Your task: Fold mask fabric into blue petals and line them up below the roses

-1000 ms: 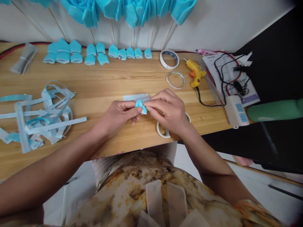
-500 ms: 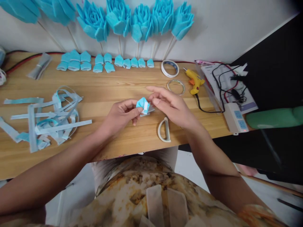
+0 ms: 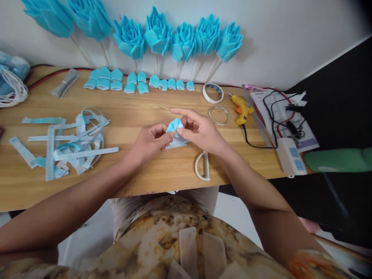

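A small folded blue petal (image 3: pixel 175 125) sits between both hands, just above the wooden table (image 3: pixel 151 170). My left hand (image 3: pixel 151 139) pinches its lower left side with thumb and fingers. My right hand (image 3: pixel 200 131) pinches its right side, the index finger stretched out over the top. Under the hands lies a pale blue strip (image 3: pixel 178 142). A squashed tape roll (image 3: pixel 202 166) lies close to my right wrist.
A row of folded blue petals (image 3: pixel 136 82) lines the back edge, below blue flowers on sticks (image 3: pixel 180 37) leaning on the wall. Cut strips (image 3: pixel 66 141) pile at the left. Two tape rolls (image 3: pixel 213 93), a yellow glue gun (image 3: pixel 241 109) and a power strip (image 3: pixel 290 155) lie to the right.
The view has tilted up, so more of the flowers show. My right hand opened away from the petal half a second ago and has closed on it again.
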### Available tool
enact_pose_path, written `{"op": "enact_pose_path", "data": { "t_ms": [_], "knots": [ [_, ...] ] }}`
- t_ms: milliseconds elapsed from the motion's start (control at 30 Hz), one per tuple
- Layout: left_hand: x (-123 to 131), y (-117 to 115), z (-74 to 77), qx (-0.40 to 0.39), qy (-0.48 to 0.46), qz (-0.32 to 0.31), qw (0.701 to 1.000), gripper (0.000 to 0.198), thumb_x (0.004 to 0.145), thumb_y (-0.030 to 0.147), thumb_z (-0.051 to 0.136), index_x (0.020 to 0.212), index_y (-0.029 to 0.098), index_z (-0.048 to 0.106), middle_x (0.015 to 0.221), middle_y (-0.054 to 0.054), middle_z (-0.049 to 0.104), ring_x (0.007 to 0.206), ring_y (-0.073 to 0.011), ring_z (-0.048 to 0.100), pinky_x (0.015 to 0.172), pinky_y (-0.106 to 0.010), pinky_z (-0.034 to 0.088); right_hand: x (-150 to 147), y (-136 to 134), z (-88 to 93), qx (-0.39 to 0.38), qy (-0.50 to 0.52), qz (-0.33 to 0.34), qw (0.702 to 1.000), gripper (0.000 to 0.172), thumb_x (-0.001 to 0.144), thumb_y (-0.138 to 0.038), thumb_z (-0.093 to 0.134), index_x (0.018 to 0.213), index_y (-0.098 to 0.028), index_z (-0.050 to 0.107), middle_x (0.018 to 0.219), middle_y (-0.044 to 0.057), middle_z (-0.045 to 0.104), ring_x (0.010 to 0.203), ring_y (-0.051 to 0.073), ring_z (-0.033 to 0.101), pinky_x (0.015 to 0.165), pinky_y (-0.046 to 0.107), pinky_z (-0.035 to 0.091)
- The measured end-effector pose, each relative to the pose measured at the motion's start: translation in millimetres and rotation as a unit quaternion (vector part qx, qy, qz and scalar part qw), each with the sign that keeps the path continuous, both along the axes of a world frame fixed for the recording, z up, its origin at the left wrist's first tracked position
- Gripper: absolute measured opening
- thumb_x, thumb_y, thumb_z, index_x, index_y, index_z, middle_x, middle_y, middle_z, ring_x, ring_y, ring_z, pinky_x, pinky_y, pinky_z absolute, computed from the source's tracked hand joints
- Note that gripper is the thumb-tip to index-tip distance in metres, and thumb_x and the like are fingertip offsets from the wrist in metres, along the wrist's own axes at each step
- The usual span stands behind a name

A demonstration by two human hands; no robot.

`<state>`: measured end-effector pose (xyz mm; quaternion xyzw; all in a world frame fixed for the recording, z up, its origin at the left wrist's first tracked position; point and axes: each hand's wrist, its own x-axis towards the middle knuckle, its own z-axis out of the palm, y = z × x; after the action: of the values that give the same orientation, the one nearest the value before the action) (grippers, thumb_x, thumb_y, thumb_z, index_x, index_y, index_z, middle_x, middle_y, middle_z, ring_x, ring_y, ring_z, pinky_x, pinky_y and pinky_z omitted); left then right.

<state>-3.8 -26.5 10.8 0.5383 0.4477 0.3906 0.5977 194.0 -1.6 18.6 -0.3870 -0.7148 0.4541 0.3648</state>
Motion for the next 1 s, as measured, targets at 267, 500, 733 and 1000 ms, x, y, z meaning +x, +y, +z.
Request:
{"op": "enact_pose_path", "data": {
  "t_ms": [267,500,733,1000],
  "knots": [
    [-1,-1,2.8,-0.01,0.048,-0.041,0.998,0.034,0.079,0.044,0.075,0.066,0.018,0.058,0.06,0.004,0.052,0.055,-0.0084,0.042,0.054,-0.023,0.034,8,0,-7.2,-0.086,0.066,-0.026,0.994,0.044,0.087,-0.04,0.075,0.128,-0.024,0.071,0.085,-0.002,0.067,0.071,0.01,0.058,0.062,0.023,0.048],
    [-1,-1,2.5,0.005,0.064,-0.063,0.996,0.034,0.083,0.045,0.072,0.066,0.018,0.061,0.059,0.002,0.054,0.055,-0.0094,0.045,0.054,-0.023,0.035,5,-4,-9.0,-0.04,0.058,-0.06,0.996,0.032,0.093,-0.042,0.067,0.117,-0.022,0.075,0.078,-0.003,0.064,0.066,0.01,0.052,0.058,0.023,0.044],
    [-1,-2,7.1,0.0,0.059,-0.056,0.997,0.036,0.082,0.052,0.075,0.069,0.02,0.065,0.062,0.0,0.062,0.053,-0.0111,0.052,0.054,-0.025,0.044,5,-3,-12.5,-0.034,0.055,-0.039,0.997,0.038,0.089,-0.04,0.071,0.122,-0.021,0.073,0.083,-0.002,0.066,0.069,0.009,0.056,0.061,0.022,0.047],
    [-1,-2,4.9,0.006,0.062,-0.031,0.998,0.026,0.081,0.041,0.076,0.069,0.019,0.066,0.061,0.002,0.058,0.052,-0.0087,0.048,0.052,-0.022,0.04,4,-5,-13.6,-0.05,0.055,-0.039,0.996,0.044,0.088,-0.05,0.076,0.122,-0.022,0.072,0.079,-0.003,0.063,0.068,0.01,0.056,0.061,0.022,0.049]
  ]
}}
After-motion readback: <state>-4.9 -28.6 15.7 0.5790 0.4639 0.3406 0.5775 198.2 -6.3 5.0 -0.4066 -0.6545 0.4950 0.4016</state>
